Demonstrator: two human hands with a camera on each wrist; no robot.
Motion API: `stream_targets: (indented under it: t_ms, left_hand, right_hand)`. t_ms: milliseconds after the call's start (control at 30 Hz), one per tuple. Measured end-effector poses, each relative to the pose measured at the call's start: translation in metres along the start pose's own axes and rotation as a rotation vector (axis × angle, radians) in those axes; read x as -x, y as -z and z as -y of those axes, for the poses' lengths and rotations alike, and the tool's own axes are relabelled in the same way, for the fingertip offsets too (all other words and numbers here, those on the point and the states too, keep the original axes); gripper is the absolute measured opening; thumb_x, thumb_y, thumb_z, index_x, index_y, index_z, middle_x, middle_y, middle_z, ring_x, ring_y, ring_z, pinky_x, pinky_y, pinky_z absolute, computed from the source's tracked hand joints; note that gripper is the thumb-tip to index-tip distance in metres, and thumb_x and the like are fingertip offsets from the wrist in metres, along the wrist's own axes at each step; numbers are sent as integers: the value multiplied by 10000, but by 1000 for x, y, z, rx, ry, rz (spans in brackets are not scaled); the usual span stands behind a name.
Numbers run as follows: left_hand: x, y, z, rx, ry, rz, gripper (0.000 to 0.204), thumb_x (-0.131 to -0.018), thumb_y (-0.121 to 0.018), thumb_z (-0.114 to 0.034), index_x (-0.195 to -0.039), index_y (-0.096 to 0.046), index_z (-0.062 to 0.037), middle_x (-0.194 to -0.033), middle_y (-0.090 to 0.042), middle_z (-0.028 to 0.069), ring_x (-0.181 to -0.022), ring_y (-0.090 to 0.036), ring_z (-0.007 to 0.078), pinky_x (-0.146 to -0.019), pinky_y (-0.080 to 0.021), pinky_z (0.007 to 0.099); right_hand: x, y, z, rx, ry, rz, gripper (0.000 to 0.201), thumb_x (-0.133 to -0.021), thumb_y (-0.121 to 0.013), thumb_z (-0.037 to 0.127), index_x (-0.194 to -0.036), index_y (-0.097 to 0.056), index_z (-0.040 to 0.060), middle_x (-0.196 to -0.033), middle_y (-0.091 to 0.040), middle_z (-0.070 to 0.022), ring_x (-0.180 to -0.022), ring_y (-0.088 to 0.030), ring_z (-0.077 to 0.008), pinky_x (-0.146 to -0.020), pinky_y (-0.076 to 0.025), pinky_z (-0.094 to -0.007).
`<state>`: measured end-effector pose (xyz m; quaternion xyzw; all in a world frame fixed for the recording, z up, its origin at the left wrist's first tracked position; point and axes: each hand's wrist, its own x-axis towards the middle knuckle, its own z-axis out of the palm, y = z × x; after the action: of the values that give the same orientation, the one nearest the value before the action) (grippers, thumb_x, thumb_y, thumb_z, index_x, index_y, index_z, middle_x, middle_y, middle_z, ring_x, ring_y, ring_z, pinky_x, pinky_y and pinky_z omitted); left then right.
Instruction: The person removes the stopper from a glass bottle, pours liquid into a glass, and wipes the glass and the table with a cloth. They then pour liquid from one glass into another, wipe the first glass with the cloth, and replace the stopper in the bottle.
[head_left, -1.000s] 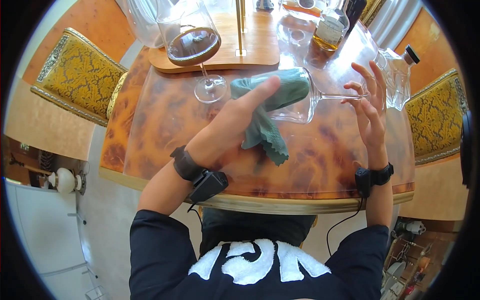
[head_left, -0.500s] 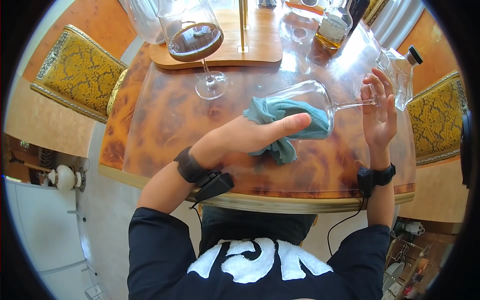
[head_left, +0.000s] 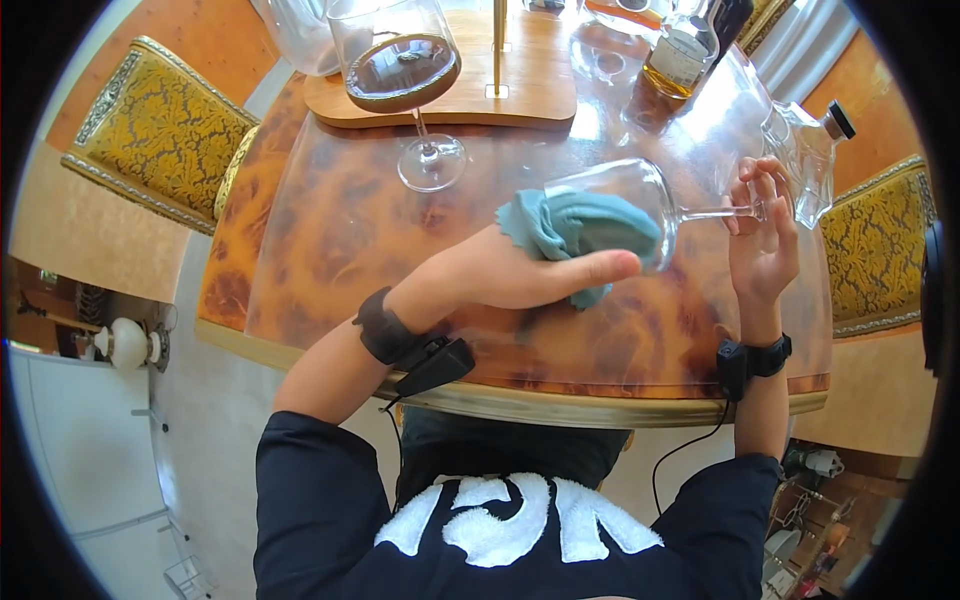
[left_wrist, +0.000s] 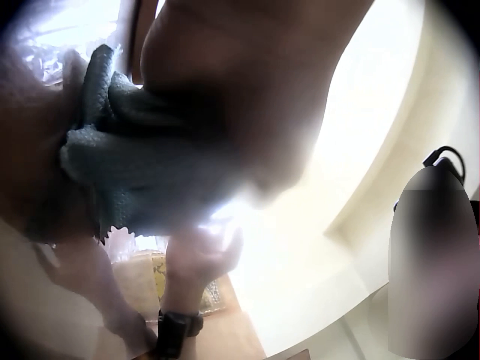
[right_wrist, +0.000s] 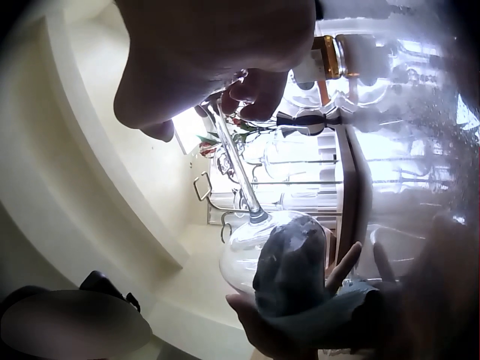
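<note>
A stemmed glass [head_left: 650, 190] lies on its side above the table, its bowl towards the left hand. The left hand [head_left: 510, 270] holds a green cloth [head_left: 600, 222] pushed into the bowl, thumb along the outside. In the right wrist view the cloth [right_wrist: 292, 266] shows bunched inside the clear bowl [right_wrist: 241, 259]. My right hand [head_left: 765, 235] pinches the foot end of the stem with curled fingers. In the left wrist view the cloth [left_wrist: 150, 161] fills the space by the blurred left hand.
Another stemmed glass with dark contents [head_left: 405, 75] stands at the back left, by a wooden board [head_left: 540, 108]. A bottle with amber liquid [head_left: 680, 62] is at the back, and a stoppered clear bottle [head_left: 810, 165] stands just beyond the right hand. Brocade chairs [head_left: 165, 135] flank the table [head_left: 330, 230].
The glass has moved right and nearer the body along with both hands. The left hand has turned, its thumb now pointing right, and the right fingers have curled in more around the stem end.
</note>
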<state>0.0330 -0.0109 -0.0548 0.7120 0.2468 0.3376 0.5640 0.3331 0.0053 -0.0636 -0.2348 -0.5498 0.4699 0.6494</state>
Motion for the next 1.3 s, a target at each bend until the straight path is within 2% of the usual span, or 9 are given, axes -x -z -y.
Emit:
stream_targets:
  t_ms: [233, 300, 367, 433, 467, 633, 833, 1100, 1300]
  left_hand:
    - [0, 6, -22, 307, 131, -17, 295, -943, -694, -216, -1173, -660, -33, -997, -692, 17, -739, -614, 50, -590, -534, 226]
    - [1, 8, -19, 236, 75, -88, 486, -985, -627, -231, -1419, -491, -57, -1294, -630, 75, -796, -722, 127, -554, -481, 167]
    - [1, 8, -13, 263, 170, -75, 582, -972, -646, -213, -1479, -407, -60, -1368, -580, 67, -928, -704, 143, -674, -533, 209]
    - [-6, 1, 5, 30, -200, -53, 629, -952, -676, -195, -1492, -382, -62, -1371, -579, 69, -1058, -650, 163, -854, -528, 268]
    - [-1, -8, 4, 30, -171, -107, 576, -932, -703, -176, -1434, -461, -29, -1322, -618, 82, -1133, -590, 157, -989, -469, 300]
    - [-1, -4, -1, -295, -265, 87, 373, -922, -717, -166, -1232, -631, 23, -1221, -682, 82, -1063, -618, 118, -962, -489, 275]
    - [0, 0, -14, 392, 57, 2, 295, -920, -696, -89, -1203, -654, -16, -1102, -724, 26, -957, -646, 84, -820, -561, 267]
    - [-2, -3, 4, 69, -132, -52, 612, -916, -713, -125, -1449, -435, -12, -1390, -568, 102, -1184, -546, 125, -918, -526, 292]
    - [-1, -5, -1, -159, -230, 43, 297, -911, -726, -207, -1144, -692, -25, -1066, -713, 50, -921, -613, 118, -839, -518, 304]
  right_hand:
    - [2, -6, 0, -32, -50, -49, 464, -969, -482, 308, -1353, -432, 53, -1135, -476, -82, -887, -463, -104, -657, -397, -224]
    - [2, 1, -3, -43, -107, 15, 469, -968, -479, 307, -1361, -427, 55, -1134, -460, -79, -916, -466, -104, -657, -396, -226]
    - [4, 2, -4, -45, -88, -1, 472, -965, -481, 301, -1360, -425, 49, -1132, -458, -81, -911, -461, -104, -654, -393, -225]
    - [3, 0, -1, -46, -53, -19, 476, -962, -482, 295, -1360, -424, 42, -1130, -456, -83, -905, -456, -104, -651, -391, -224]
    - [1, -1, 3, -16, -12, -39, 483, -957, -485, 293, -1358, -421, 31, -1132, -454, -87, -895, -450, -106, -648, -390, -222]
    - [1, 6, 5, 18, -15, -16, 510, -934, -496, 292, -1348, -420, 3, -1143, -454, -95, -875, -440, -112, -641, -394, -225]
    - [3, -1, 5, -34, -30, -16, 490, -936, -489, 295, -1345, -428, 33, -1140, -462, -88, -955, -476, -123, -656, -406, -231]
    - [3, 3, 2, -36, -31, -3, 480, -936, -490, 294, -1339, -435, 40, -1143, -472, -92, -969, -483, -121, -661, -413, -236]
    - [2, 5, 1, -46, -54, -2, 493, -927, -499, 297, -1342, -435, 39, -1155, -490, -96, -948, -490, -120, -653, -418, -238]
